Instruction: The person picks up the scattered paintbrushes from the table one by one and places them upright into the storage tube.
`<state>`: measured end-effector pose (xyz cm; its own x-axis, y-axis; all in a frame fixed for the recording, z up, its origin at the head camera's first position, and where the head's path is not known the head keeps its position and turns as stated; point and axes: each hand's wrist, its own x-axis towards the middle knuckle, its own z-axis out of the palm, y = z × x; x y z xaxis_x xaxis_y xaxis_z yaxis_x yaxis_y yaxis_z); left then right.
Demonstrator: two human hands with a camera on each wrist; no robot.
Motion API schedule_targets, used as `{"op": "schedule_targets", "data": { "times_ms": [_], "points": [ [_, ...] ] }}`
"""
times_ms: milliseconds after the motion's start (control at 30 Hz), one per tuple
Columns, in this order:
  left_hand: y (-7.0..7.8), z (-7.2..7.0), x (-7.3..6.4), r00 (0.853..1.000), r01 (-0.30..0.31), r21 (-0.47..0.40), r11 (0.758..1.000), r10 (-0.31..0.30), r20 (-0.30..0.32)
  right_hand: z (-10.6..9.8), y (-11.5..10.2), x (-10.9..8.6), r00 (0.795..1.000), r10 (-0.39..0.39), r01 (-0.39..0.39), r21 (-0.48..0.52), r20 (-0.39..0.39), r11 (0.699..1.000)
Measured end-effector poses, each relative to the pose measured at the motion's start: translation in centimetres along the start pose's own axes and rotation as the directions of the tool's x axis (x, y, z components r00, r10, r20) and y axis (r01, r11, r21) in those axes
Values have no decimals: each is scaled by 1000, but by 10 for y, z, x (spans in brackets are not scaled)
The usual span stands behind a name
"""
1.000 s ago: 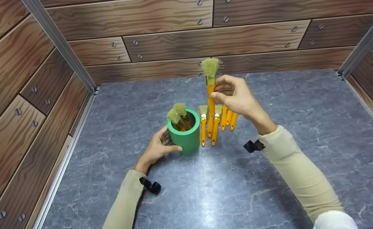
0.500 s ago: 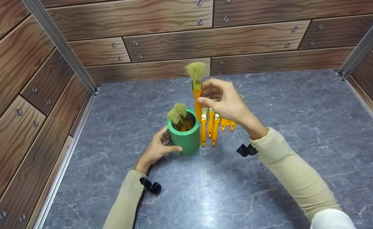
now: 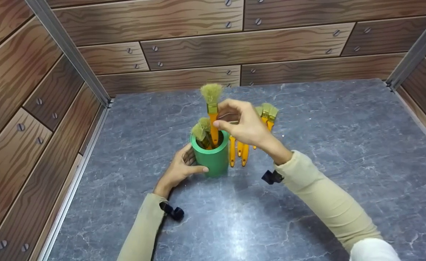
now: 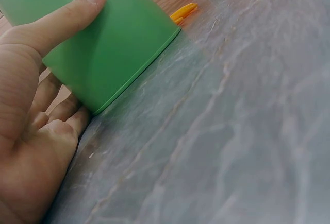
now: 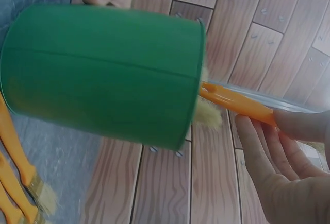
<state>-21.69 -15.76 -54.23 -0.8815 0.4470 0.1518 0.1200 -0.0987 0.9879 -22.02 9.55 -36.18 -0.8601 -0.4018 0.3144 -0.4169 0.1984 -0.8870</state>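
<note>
A green cylindrical cup [image 3: 213,161] stands upright on the marbled table. Around its left side curls my left hand [image 3: 178,168], the thumb lying along the front wall in the left wrist view. Two paintbrushes [image 3: 200,130] stand in the cup with bristles up. My right hand [image 3: 244,123] pinches another paintbrush [image 3: 213,117] by its orange handle, bristles up, the handle's end at the cup's mouth. In the right wrist view that orange handle [image 5: 242,103] meets the cup's rim, thumb on one side and fingers on the other.
Right of the cup, several orange-handled paintbrushes [image 3: 245,156] lie on the table [image 3: 289,232], partly hidden by my right hand. More bristle heads [image 3: 267,110] show behind that hand. Wood-patterned walls [image 3: 198,47] enclose the table at the back and sides.
My right hand has carried the paintbrush left and down, from above the lying brushes to the cup's mouth. The left hand and the cup have stayed in place.
</note>
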Motion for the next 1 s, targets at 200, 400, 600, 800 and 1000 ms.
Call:
{"op": "schedule_targets", "data": {
  "times_ms": [200, 400, 600, 800, 1000],
  "points": [
    [-1, 0, 0, 1000, -10, -1, 1000, 10, 6, 13, 5, -2, 999, -12, 11, 24, 37, 1000],
    [-1, 0, 1, 1000, -18, -1, 1000, 18, 11, 16, 7, -3, 998, -38, 37, 15, 58, 999],
    [-1, -1, 1, 1000, -16, 3, 1000, 16, 4, 11, 7, -4, 998, -39, 40, -12, 59, 999],
    [-1, -2, 0, 1000, -16, -2, 1000, 16, 11, 0, 11, -7, 999, -5, 7, -31, 48, 999],
    [-1, -1, 0, 1000, -25, -3, 1000, 25, 4, -12, 20, -9, 1000, 29, -28, -63, 13, 998]
  ]
}}
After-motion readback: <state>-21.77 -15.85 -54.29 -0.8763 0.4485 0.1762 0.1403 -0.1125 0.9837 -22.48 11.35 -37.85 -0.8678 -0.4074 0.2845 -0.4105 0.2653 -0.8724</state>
